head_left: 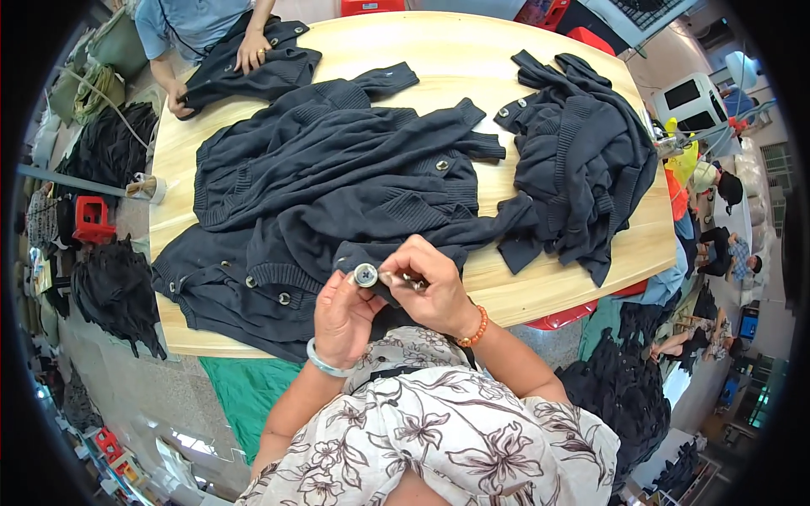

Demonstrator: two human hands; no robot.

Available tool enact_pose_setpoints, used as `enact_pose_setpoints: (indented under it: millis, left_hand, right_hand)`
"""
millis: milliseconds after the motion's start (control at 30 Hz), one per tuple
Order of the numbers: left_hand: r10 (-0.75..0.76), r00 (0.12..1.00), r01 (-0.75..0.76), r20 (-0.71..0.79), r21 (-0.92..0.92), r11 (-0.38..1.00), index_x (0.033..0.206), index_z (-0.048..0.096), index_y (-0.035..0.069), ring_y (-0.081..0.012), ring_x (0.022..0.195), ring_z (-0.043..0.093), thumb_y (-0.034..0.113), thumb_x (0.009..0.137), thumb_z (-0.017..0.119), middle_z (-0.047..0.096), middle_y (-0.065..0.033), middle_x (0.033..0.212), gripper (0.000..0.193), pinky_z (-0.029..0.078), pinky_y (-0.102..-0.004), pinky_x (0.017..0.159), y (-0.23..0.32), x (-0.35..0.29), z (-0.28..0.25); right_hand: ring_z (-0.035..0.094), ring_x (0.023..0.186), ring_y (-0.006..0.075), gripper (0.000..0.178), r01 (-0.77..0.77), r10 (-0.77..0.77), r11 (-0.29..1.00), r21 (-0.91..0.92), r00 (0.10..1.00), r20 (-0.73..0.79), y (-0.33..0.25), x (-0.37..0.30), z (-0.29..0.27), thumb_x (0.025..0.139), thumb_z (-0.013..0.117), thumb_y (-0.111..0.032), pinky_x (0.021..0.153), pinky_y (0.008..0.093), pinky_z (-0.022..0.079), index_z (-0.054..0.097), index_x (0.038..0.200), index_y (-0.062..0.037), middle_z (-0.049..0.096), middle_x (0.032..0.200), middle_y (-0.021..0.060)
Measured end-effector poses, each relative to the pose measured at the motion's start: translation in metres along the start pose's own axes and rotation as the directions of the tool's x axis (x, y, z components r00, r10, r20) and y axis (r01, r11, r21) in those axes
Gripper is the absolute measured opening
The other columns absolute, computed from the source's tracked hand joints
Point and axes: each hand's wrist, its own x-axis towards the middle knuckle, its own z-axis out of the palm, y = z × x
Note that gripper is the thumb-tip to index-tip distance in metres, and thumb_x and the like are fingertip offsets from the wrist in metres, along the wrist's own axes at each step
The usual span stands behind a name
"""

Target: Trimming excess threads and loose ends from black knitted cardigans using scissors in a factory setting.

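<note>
My left hand (344, 319) pinches the edge of a dark knit cardigan (337, 215), with a round pale-rimmed button (365, 275) standing up at its thumb and fingertips. Close beside that button, my right hand (440, 282) is closed, thumb and forefinger together near the button's edge. A small dark metal tool (413, 282) shows between its fingers; its kind is too small to make out. The cardigan lies spread over the table's near side, and more buttons (283, 298) show along its front at the left. The part under my hands is partly hidden.
More dark cardigans are heaped on the wooden table (447, 51), one pile (582, 160) at the right. Across the far left corner, a co-worker's hands (253, 51) handle another dark garment. Red stools (93, 219) and dark garment heaps (118, 291) stand on the floor around.
</note>
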Motion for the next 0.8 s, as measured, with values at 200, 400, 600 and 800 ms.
enact_pose_setpoints:
  millis: [200, 400, 600, 800]
  left_hand:
    - [0.031, 0.990, -0.029, -0.137, 0.014, 0.999, 0.114, 0.060, 0.007, -0.0144, 0.089, 0.063, 0.020, 0.100, 0.051, 0.067, -0.0029, 0.103, 0.021, 0.053, -0.0373, 0.087, 0.020, 0.000, 0.013]
    - [-0.007, 1.000, 0.006, -0.009, -0.177, 0.984, 0.118, 0.061, 0.004, -0.0206, 0.109, 0.063, 0.023, 0.100, 0.050, 0.067, -0.0083, 0.117, 0.028, 0.049, -0.0411, 0.098, 0.008, 0.002, -0.010]
    - [-0.028, 0.999, 0.032, 0.029, -0.122, 0.992, 0.115, 0.061, 0.006, -0.0186, 0.104, 0.064, 0.025, 0.101, 0.049, 0.067, -0.0069, 0.113, 0.026, 0.050, -0.0391, 0.093, 0.007, 0.007, -0.001]
    - [-0.043, 0.998, 0.041, 0.038, 0.049, 0.998, 0.114, 0.060, 0.009, -0.0151, 0.101, 0.062, 0.028, 0.103, 0.048, 0.066, -0.0031, 0.104, 0.025, 0.049, -0.0374, 0.091, 0.004, 0.011, -0.013]
  right_hand:
    - [0.041, 0.067, 0.0021, 0.008, -0.201, 0.237, 0.928, 0.314, 0.968, -0.081, 0.021, 0.001, -0.011, 0.092, 0.064, -0.008, 0.060, 0.0193, 0.036, 0.061, 0.087, -0.0020, 0.052, 0.080, -0.0038]
    - [0.045, 0.065, 0.0058, 0.008, -0.087, 0.089, 0.993, 0.074, 0.996, -0.023, 0.006, -0.004, -0.010, 0.087, 0.070, -0.007, 0.057, 0.0216, 0.037, 0.065, 0.086, -0.0011, 0.056, 0.081, 0.0009]
    - [0.060, 0.071, 0.0181, 0.014, 0.041, -0.040, 0.996, -0.075, 0.999, 0.009, 0.006, 0.001, -0.006, 0.077, 0.072, 0.001, 0.057, 0.0278, 0.047, 0.065, 0.090, -0.0015, 0.060, 0.087, 0.0089]
    - [0.061, 0.068, 0.0178, 0.017, 0.072, -0.058, 0.990, -0.118, 0.992, 0.115, 0.003, 0.005, -0.006, 0.076, 0.072, 0.003, 0.058, 0.0275, 0.047, 0.065, 0.090, -0.0034, 0.060, 0.087, 0.0085]
